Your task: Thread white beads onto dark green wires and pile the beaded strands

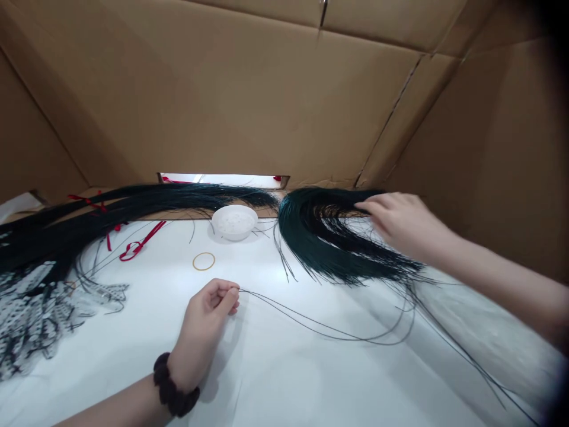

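Note:
My left hand (208, 320), with a dark scrunchie (171, 388) round its wrist, pinches the ends of thin dark cords (311, 328) between thumb and fingertips. These cords loop to the right over the white surface. At the right, a thick bundle of dark green cords (306, 237) lies bent in a U. My right hand (395, 219) is over the far part of that bundle, fingers together and bent down at the strands. Its thumb and whatever its fingertips grip are hidden.
A white bowl (235, 222) holds small clear pieces. Nearer lies a yellow rubber band (203, 261). Red ribbon (142, 242) lies at the left beside long dark cords (133, 204) with white-wrapped ends (31, 320). Cardboard walls (249, 101) enclose the back and sides; clear plastic (484, 332) lies right.

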`<state>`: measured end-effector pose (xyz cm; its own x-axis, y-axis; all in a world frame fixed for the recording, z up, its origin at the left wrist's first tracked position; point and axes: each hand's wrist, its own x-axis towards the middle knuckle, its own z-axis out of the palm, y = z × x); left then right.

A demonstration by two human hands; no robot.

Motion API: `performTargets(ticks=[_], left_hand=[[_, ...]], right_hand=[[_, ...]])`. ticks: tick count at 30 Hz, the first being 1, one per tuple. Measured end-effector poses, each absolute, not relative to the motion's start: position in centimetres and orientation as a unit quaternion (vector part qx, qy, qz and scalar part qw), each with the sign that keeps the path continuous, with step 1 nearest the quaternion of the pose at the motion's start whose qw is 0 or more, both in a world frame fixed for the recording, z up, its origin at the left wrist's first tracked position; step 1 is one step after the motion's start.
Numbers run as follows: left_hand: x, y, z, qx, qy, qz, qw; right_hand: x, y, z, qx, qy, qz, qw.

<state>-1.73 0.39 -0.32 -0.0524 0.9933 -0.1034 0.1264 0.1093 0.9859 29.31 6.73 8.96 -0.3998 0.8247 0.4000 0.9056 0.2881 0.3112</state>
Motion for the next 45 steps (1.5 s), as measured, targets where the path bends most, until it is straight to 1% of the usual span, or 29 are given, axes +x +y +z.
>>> performTargets(ticks=[2,4,6,10,16,19,26,30,39,45], left_hand=[[-1.7,0.2,-0.3,0.498,0.567,0.449,0.479],[-1.8,0.0,-0.2,0.504,0.562,0.450,0.476],[-1.8,-0.2,0.0,0.513,0.558,0.455,0.468],[-1.9,-0.1,0.1,0.522,0.550,0.470,0.451],[-2.0,-0.1,0.2,0.533,0.547,0.459,0.454],[-2.0,-0.1,0.2,0.536,0.539,0.456,0.462],[-2.1,-0.1,-0.2,0.558,0.548,0.438,0.445],[-2.2,-0.1,-0.2,0.572,0.547,0.433,0.431],[-2.1,-0.1,-0.1,0.558,0.567,0.421,0.436],[-2.1,0.0,0.0,0.542,0.579,0.429,0.433]], right_hand=[[24.1,5.7,8.4,-0.484,-0.862,-0.077,0.128],[19.4,4.6,7.0,-0.439,-0.882,0.095,0.145],[16.1,3.9,5.2,-0.416,-0.872,0.205,0.156],[13.2,3.9,2.6,-0.391,-0.828,0.359,0.178],[13.2,4.7,1.9,-0.397,-0.713,0.541,0.206],[13.3,4.8,1.8,-0.394,-0.684,0.577,0.212],[13.5,4.6,1.1,-0.386,-0.673,0.594,0.215],[13.7,4.4,1.1,-0.384,-0.689,0.577,0.212],[13.9,4.3,0.9,-0.368,-0.713,0.550,0.231],[13.8,4.8,0.9,-0.371,-0.668,0.602,0.230]])
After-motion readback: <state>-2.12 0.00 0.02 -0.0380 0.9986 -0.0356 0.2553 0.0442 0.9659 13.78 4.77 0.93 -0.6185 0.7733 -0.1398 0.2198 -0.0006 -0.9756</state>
